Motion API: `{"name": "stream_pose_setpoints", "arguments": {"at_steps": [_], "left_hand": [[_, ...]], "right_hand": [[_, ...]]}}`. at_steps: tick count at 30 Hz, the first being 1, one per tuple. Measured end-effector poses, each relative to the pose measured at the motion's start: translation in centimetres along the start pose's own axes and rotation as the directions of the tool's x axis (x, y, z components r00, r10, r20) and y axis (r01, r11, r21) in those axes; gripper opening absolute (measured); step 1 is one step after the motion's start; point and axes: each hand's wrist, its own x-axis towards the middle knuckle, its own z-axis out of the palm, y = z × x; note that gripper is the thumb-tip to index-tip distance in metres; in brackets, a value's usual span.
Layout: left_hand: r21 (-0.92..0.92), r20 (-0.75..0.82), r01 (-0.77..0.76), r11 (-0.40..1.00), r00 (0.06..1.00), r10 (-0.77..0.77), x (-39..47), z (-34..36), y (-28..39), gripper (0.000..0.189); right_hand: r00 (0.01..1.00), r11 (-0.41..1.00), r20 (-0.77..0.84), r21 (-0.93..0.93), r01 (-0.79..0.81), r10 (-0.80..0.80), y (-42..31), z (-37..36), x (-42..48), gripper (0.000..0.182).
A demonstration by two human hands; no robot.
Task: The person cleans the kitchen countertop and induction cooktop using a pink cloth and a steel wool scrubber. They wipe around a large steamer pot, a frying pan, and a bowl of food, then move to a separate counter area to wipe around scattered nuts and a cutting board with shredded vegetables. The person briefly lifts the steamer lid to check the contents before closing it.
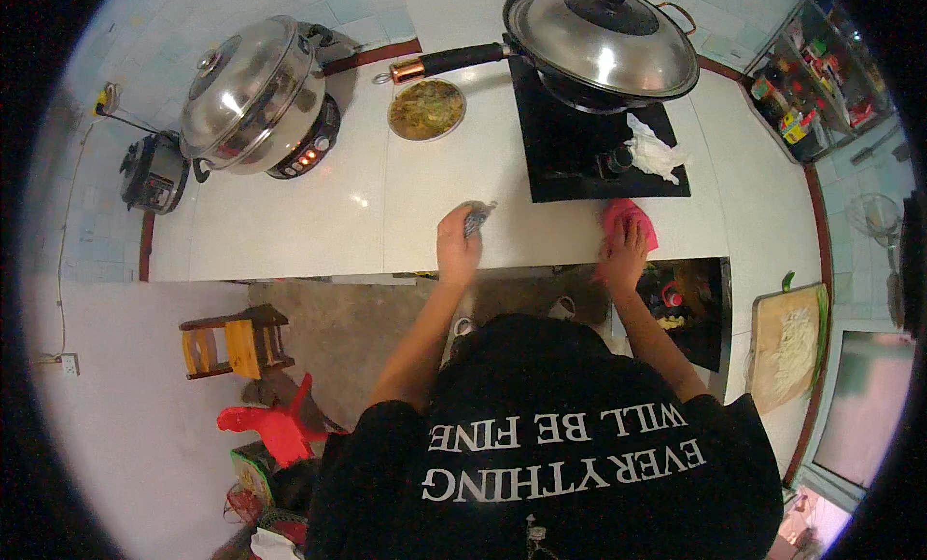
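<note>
My left hand (456, 252) is closed around a small grey crumpled item (474, 220), a scourer or a cloth; I cannot tell which. It is at the front part of the white tiled countertop (304, 230). Farther right, my right hand (628, 252) presses a pink cloth (628, 211) against the counter, just in front of the black cooktop (572, 176). Part of the cloth is hidden under the fingers. A crumpled white cloth or paper (652, 151) lies on the cooktop beside a small dark object (617, 159).
A lidded wok (637, 64) stands on the cooktop, its handle (463, 58) reaching left above a plate of food (427, 109). At left are a lit electric steamer (253, 104) and a cooker (153, 172). A cutting board (768, 357) holds pale chopped food at right.
</note>
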Motion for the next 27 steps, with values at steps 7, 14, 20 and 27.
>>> {"name": "stream_pose_setpoints", "arguments": {"at_steps": [7,14,20,27], "left_hand": [[0.12,-0.067,0.006,0.993,0.998,0.002,-3.0,-9.1,-5.9,0.049],[0.303,0.027,0.069,0.95,0.996,-0.081,-6.3,-15.0,-9.6,0.06],[0.337,0.153,-0.003,0.941,0.987,-0.052,-5.7,-16.3,-9.8,0.065],[0.443,0.249,-0.079,0.893,0.968,-0.038,-5.7,-16.7,-10.1,0.07]], "right_hand": [[0.993,0.994,0.051,0.045,0.1,-0.102,-9.5,-0.6,-1.5,0.056],[0.98,0.978,0.072,0.115,0.176,-0.185,-17.1,0.8,-2.3,0.052],[0.889,0.91,0.212,0.19,0.37,-0.406,-23.8,0.2,-2.5,0.049],[0.867,0.575,0.407,0.797,-0.184,-0.287,-28.8,-3.1,3.4,0.039]]}}
